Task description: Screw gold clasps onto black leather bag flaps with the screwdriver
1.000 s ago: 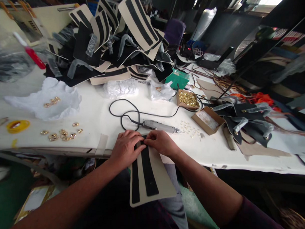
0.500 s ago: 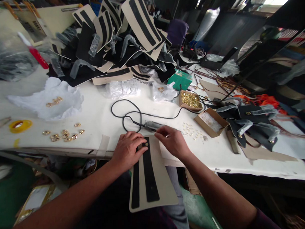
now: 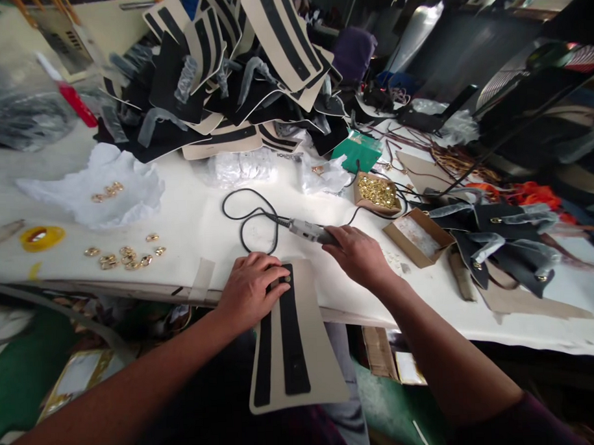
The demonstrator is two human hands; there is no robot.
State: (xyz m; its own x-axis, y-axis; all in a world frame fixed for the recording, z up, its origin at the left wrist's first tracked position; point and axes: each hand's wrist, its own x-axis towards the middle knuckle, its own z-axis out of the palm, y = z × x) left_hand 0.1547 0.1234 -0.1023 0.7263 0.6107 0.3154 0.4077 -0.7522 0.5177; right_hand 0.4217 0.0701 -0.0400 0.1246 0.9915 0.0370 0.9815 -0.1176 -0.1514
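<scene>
Tool (image 3: 304,230), grey and corded, sits in my right hand (image 3: 354,250), fingers curled around it, its tip hidden. My left hand (image 3: 253,282) bends over the top end of the striped panel (image 3: 321,351), thumb and forefinger close by a small round stud (image 3: 288,279); I cannot tell whether they pinch anything. I would press the panel flat there, lift the tool without dragging its looped cord (image 3: 277,218), and hold it square. The panel overhangs the front edge of the bench (image 3: 194,219), so a shove could tilt it. Leftward, room stretches towards the gold fittings (image 3: 128,254); rightward, a cardboard box (image 3: 410,261) narrows it.
</scene>
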